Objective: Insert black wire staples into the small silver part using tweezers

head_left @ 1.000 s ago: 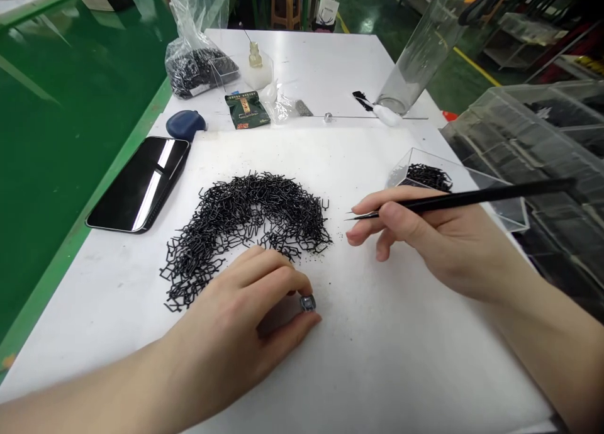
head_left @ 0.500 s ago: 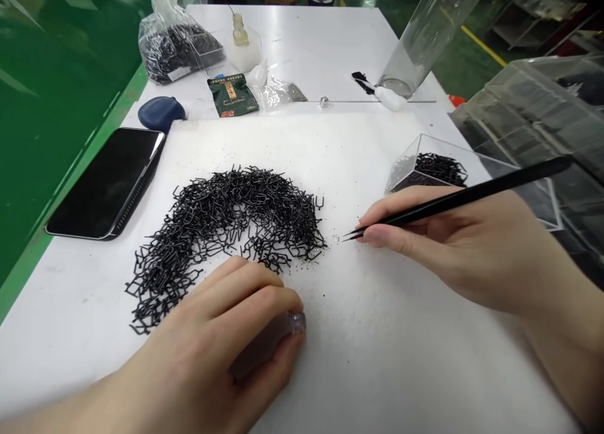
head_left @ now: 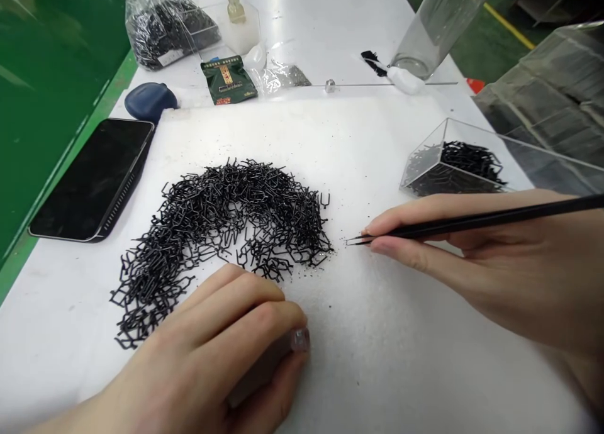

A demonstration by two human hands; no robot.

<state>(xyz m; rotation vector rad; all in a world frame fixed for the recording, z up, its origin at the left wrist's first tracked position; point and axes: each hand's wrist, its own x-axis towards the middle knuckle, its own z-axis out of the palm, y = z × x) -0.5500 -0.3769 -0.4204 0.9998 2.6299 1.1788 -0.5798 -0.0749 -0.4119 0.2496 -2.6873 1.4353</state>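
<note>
My right hand (head_left: 495,264) grips black tweezers (head_left: 453,226); their fine tips are slightly apart, close to a few tiny specks on the white surface. My left hand (head_left: 226,339) is closed, with a small clear piece (head_left: 299,340) pinched between thumb and fingers. Most of that piece is hidden, so its kind does not show. Beyond the left hand, an arc-shaped pile of small black forked pieces (head_left: 231,195) lies on a white sheet (head_left: 377,132). Tiny shiny grains are scattered by the pile's right end.
A clear box (head_left: 425,163) of black pieces stands behind my right hand. On the left lie a phone (head_left: 94,176) and a dark blue case (head_left: 151,100). Farther back are a green packet (head_left: 229,82), a bag of black pieces (head_left: 165,31) and a tall clear cylinder (head_left: 434,31).
The view has shifted and come a little closer. My right hand has turned slightly, so the tweezers lie flatter; their tips remain near the grains. My left hand keeps its pinch.
</note>
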